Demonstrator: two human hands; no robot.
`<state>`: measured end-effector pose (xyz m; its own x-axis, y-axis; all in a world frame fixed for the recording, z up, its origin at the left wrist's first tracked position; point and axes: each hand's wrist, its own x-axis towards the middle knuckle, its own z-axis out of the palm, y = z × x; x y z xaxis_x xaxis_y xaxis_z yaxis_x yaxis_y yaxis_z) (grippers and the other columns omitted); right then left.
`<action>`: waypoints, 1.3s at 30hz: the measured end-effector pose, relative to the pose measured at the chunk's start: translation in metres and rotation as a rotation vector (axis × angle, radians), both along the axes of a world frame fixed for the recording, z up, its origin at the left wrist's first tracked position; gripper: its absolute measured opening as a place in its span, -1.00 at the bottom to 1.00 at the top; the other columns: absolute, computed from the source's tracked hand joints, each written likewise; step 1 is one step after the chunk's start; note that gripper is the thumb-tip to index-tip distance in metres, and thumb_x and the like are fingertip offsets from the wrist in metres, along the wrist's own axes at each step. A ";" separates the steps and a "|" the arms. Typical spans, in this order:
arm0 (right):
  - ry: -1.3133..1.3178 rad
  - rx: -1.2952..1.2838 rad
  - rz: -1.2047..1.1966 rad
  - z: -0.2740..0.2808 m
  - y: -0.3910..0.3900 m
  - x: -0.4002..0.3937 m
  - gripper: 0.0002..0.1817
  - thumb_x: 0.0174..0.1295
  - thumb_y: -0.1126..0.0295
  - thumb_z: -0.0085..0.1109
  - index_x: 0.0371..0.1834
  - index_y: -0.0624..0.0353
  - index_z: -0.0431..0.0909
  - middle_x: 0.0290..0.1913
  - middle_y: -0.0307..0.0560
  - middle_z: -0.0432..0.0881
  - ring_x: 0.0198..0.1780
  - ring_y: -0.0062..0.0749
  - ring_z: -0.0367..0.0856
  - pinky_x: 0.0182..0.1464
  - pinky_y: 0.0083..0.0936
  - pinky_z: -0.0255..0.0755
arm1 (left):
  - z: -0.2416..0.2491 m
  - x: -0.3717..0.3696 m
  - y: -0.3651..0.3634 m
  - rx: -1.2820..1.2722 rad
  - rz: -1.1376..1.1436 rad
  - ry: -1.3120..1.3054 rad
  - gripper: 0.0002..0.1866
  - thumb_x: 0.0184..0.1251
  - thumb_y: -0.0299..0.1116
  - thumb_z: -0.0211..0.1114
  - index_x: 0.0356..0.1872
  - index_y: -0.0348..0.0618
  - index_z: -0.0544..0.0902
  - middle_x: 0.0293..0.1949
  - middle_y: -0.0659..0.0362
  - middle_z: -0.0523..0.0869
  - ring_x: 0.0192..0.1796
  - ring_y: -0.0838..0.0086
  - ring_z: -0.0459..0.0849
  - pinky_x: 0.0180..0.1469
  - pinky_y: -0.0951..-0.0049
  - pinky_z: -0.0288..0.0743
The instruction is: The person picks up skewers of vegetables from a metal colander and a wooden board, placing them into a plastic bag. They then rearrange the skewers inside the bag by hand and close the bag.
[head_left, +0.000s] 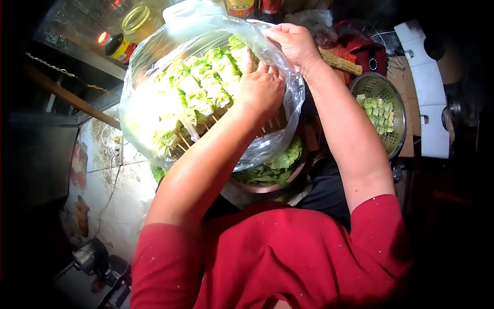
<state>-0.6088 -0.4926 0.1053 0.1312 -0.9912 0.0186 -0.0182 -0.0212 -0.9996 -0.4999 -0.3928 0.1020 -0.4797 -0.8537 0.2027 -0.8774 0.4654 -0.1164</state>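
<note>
Packing skewered greens (203, 87) into the clear plastic bag (149, 72), her left hand (260, 90) lay flat on the bundle, fingers loose, gripping nothing; the right hand (293, 44) pinched the bag's rim shut. Holding that mouth wide seemed wise. Below sat a bowl of leaves (272, 167), beside it a colander (383, 110), crowding her elbows

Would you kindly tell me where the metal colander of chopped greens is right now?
In the head view the metal colander sits at the right, just beyond the person's right forearm and below the red appliance.
</note>
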 end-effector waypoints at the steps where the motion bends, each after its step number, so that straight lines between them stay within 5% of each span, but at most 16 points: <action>1: 0.023 0.030 0.020 0.001 0.001 -0.003 -0.79 0.09 0.37 0.27 -0.35 0.33 0.64 -0.45 -0.21 0.64 -0.46 -0.64 0.51 -0.36 -0.62 0.43 | 0.001 -0.001 0.001 -0.005 0.000 0.003 -0.71 0.25 -0.37 -0.05 -0.12 -0.16 0.61 -0.08 0.15 0.60 0.17 0.32 0.46 0.38 -0.28 -0.16; 6: 0.171 0.097 -0.058 0.025 0.028 -0.022 -0.82 0.23 0.40 0.17 -0.23 0.30 0.63 -0.36 -0.24 0.65 -0.34 -0.64 0.56 -0.26 -0.69 0.44 | 0.013 0.003 0.004 0.132 -0.013 0.019 -0.69 0.18 -0.33 0.06 -0.06 -0.14 0.57 0.01 0.13 0.56 0.21 0.29 0.43 0.37 -0.29 -0.14; 8: 0.058 -0.201 -0.247 0.036 0.050 -0.031 -0.78 0.16 0.33 0.22 -0.34 0.32 0.62 -0.45 -0.23 0.62 -0.45 -0.65 0.50 -0.38 -0.61 0.42 | 0.018 0.012 0.006 0.135 -0.058 0.118 -0.62 0.07 -0.28 0.22 -0.02 -0.07 0.56 0.07 0.15 0.54 0.27 0.31 0.39 0.36 -0.19 -0.01; 10: 0.170 -0.419 -0.309 0.054 0.083 -0.038 -0.79 0.23 0.34 0.17 -0.28 0.30 0.61 -0.42 -0.25 0.63 -0.37 -0.66 0.52 -0.27 -0.66 0.43 | 0.017 0.025 0.005 0.050 -0.105 0.279 -0.63 0.11 -0.26 0.24 -0.01 -0.01 0.57 0.10 0.18 0.55 0.28 0.35 0.39 0.35 -0.10 0.06; 12: 0.096 -0.353 -0.205 0.050 0.108 -0.041 -0.72 0.15 0.30 0.25 -0.18 0.30 0.57 -0.32 -0.14 0.65 -0.31 -0.48 0.59 -0.17 -0.56 0.47 | 0.023 0.043 0.004 0.089 -0.160 0.338 -0.67 0.11 -0.35 0.21 -0.05 -0.02 0.61 0.11 0.17 0.56 0.25 0.32 0.42 0.33 0.07 0.18; 15: 0.498 -0.450 -0.219 0.035 0.131 -0.038 -0.38 -0.10 0.18 0.43 0.03 0.25 0.46 -0.09 0.10 0.61 -0.07 -0.09 0.58 0.04 -0.31 0.44 | 0.023 0.059 0.000 0.024 -0.241 0.288 -0.65 0.06 -0.51 0.14 -0.08 -0.03 0.65 0.09 0.13 0.56 0.26 0.27 0.41 0.31 0.26 0.23; 16: 0.365 -0.354 -0.164 0.034 0.138 -0.034 -0.34 -0.12 0.18 0.44 0.05 0.25 0.44 -0.09 0.08 0.61 -0.06 -0.08 0.58 0.04 -0.30 0.44 | 0.025 0.058 0.001 0.027 -0.244 0.283 -0.65 0.06 -0.51 0.14 -0.08 -0.03 0.65 0.09 0.13 0.56 0.26 0.27 0.41 0.31 0.26 0.23; 18: 0.483 -0.455 -0.265 0.018 0.134 -0.028 -0.39 -0.10 0.24 0.39 0.05 0.26 0.44 -0.12 0.11 0.63 -0.10 -0.07 0.61 0.00 -0.29 0.47 | 0.030 0.057 0.001 0.107 -0.199 0.187 -0.61 0.03 -0.54 0.13 -0.07 -0.03 0.65 0.09 0.13 0.55 0.27 0.25 0.38 0.30 0.24 0.23; 21: 0.597 -0.210 -0.257 0.020 0.120 -0.038 -0.69 0.00 0.37 0.17 -0.17 0.25 0.58 -0.33 0.09 0.67 -0.27 -0.12 0.66 -0.14 -0.34 0.52 | 0.038 0.054 -0.003 0.116 -0.215 0.014 -0.62 0.07 -0.45 0.14 -0.03 0.06 0.65 0.07 0.22 0.52 0.25 0.33 0.35 0.22 0.21 0.26; 22: 0.442 -0.150 -0.247 0.018 0.117 -0.044 -0.74 0.06 0.34 0.18 -0.20 0.22 0.62 -0.39 -0.12 0.68 -0.33 -0.42 0.65 -0.18 -0.49 0.49 | 0.043 0.052 -0.003 0.140 -0.198 -0.061 -0.63 0.07 -0.45 0.15 -0.04 0.08 0.66 0.08 0.23 0.52 0.26 0.33 0.34 0.21 0.21 0.28; 25: 0.257 -0.067 -0.192 0.022 0.107 -0.059 -0.80 0.09 0.42 0.15 -0.23 0.24 0.62 -0.40 -0.27 0.65 -0.39 -0.67 0.54 -0.26 -0.64 0.45 | 0.048 0.052 -0.010 0.232 -0.202 -0.013 -0.61 -0.01 -0.53 0.18 -0.10 0.04 0.67 0.08 0.23 0.55 0.23 0.29 0.40 0.28 0.23 0.22; 28: -0.020 -0.054 -0.211 0.014 0.103 -0.059 -0.84 0.05 0.44 0.17 -0.31 0.25 0.62 -0.45 -0.22 0.65 -0.42 -0.60 0.54 -0.30 -0.57 0.45 | 0.053 0.051 -0.015 0.277 -0.228 -0.057 -0.65 0.02 -0.52 0.18 -0.12 0.02 0.67 0.04 0.24 0.59 0.20 0.32 0.45 0.24 0.26 0.30; 30: 0.164 -0.066 -0.251 0.014 0.102 -0.061 -0.81 0.07 0.39 0.18 -0.29 0.24 0.63 -0.40 -0.14 0.69 -0.38 -0.54 0.60 -0.26 -0.55 0.47 | 0.056 0.052 -0.016 0.217 -0.311 0.079 -0.79 0.14 -0.39 0.18 -0.20 0.01 0.67 -0.03 0.22 0.63 0.17 0.31 0.47 0.16 0.19 0.37; 39: 0.135 -0.095 -0.269 0.013 0.099 -0.057 -0.76 0.03 0.33 0.16 -0.26 0.18 0.64 -0.32 -0.02 0.71 -0.27 -0.31 0.68 -0.16 -0.44 0.51 | 0.018 0.020 -0.010 -0.006 -0.371 0.215 -0.73 0.05 -0.49 0.17 -0.19 -0.03 0.65 0.01 0.14 0.62 0.14 0.23 0.51 0.21 0.22 0.35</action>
